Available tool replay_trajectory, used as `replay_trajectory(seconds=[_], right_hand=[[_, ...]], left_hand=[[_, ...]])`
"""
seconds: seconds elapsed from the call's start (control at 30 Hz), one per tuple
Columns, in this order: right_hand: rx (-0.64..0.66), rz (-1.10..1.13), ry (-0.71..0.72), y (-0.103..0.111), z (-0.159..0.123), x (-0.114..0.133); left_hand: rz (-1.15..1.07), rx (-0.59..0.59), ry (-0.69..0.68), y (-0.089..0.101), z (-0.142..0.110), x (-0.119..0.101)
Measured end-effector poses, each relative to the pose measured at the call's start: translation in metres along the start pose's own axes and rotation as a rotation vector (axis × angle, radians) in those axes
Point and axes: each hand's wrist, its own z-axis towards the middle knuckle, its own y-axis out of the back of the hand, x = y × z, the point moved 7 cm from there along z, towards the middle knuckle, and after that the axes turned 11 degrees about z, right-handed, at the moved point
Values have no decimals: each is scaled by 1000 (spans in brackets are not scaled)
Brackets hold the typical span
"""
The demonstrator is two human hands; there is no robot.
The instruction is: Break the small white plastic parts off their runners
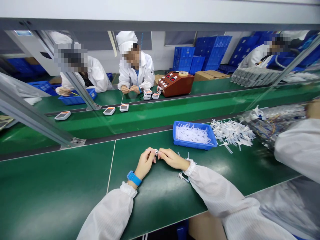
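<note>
My left hand [145,164], with a blue band at its wrist, is closed in a pinch above the green table. Between its fingertips and those of my right hand [173,158] is a small white part with dark marks [156,152]. Both hands grip it, though the fingers hide most of it. Under my right wrist lies another small white piece with a thin strip [183,177]. A few pale strips [188,156] lie just behind that wrist.
A blue tray [195,145] of white strips stands beyond my right hand, next to a loose strip pile [232,133]. Bagged wires [272,126] and a co-worker's sleeve [297,146] are at right. White devices [109,111] sit on the green conveyor [150,115]; co-workers sit opposite.
</note>
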Motion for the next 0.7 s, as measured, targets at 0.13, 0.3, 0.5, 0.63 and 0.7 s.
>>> replay_trajectory(seconds=[0.13,0.3,0.5,0.63,0.7], right_hand=[[0,-1,-4,0,0,-1],[-11,4,12,0,1,1],[-18,11,14,1,2,3],[-17,14,21,1,2,2],[-17,13,24,1,2,2]], left_hand=[[13,-3,-11,-2,0,0],[20,-9,-16,-4,0,1],[-4,-24,-15,-4,2,1],[-10,-20,-16,-5,3,0],[-6,-16,-21,-5,3,-1]])
